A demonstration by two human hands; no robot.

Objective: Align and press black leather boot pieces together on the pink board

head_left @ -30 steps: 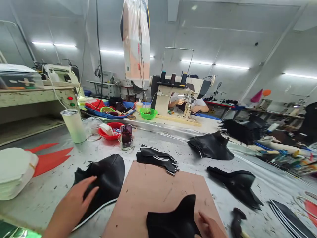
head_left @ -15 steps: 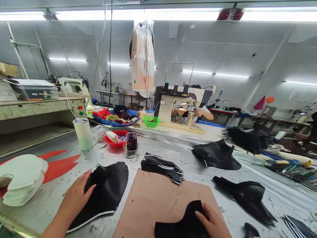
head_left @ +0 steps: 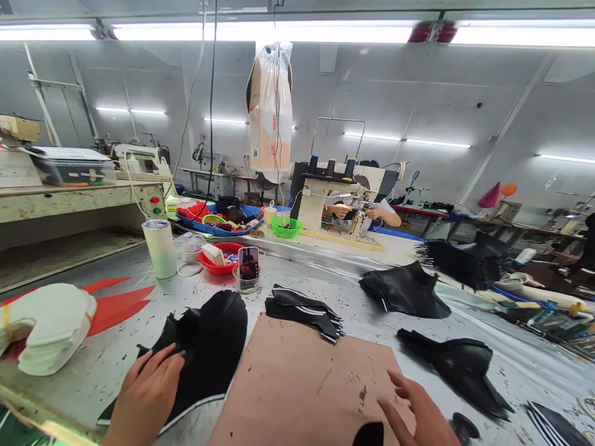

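Observation:
At the lower left, my left hand [head_left: 151, 387] lies on a stack of black leather pieces [head_left: 211, 347] with a white lower edge. Its fingers rest on the top surface and its thumb is hidden. My right hand [head_left: 413, 406] hovers over the right edge of the tan board [head_left: 297, 384], fingers apart and holding nothing. Just left of it, the rounded tip of a black piece [head_left: 369, 435] pokes in at the bottom edge; most of it is out of view. Narrow black strips with white edges [head_left: 304, 311] lie across the board's far edge.
Black leather stacks [head_left: 404, 291] and folded black pieces [head_left: 458, 368] lie to the right. White foam-like shapes [head_left: 60, 319] sit on red pieces at left. A tumbler [head_left: 159, 251], red bowl [head_left: 218, 267] and phone [head_left: 248, 263] stand behind. Beyond, a co-worker's hands [head_left: 341, 210] are at a sewing machine [head_left: 313, 204].
My right hand has let go of the black piece, which has dropped mostly out of view at the bottom. My left hand has shifted lower, and the top leather surface now looks matte.

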